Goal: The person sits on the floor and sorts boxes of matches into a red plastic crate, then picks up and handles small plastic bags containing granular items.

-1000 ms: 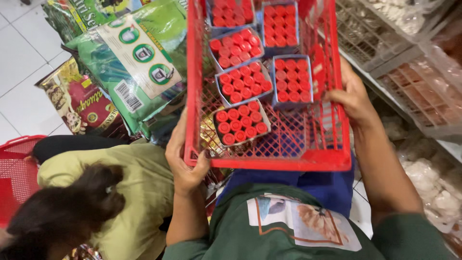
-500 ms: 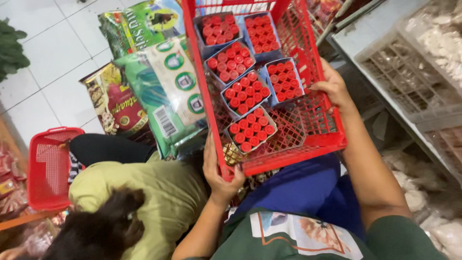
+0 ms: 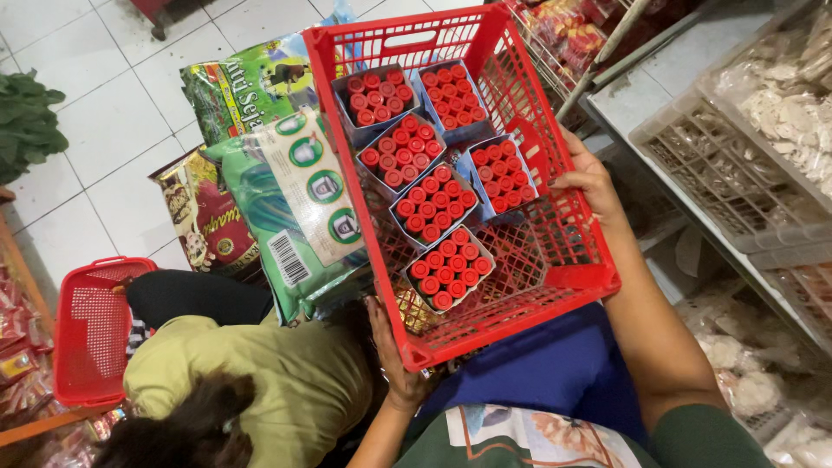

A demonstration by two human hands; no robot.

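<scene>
Swung clockwise since earlier: red plastic crate (image 3: 529,286) of red-capped bottle packs (image 3: 444,269), long axis running away from body, left hand (image 3: 390,351) clasping near-left wall, right hand (image 3: 594,182) gripping right rim, equally near.

A big red plastic basket (image 3: 555,260) with mesh walls, tilted, holds six packs of little red-capped bottles (image 3: 433,204) standing close together inside.
</scene>
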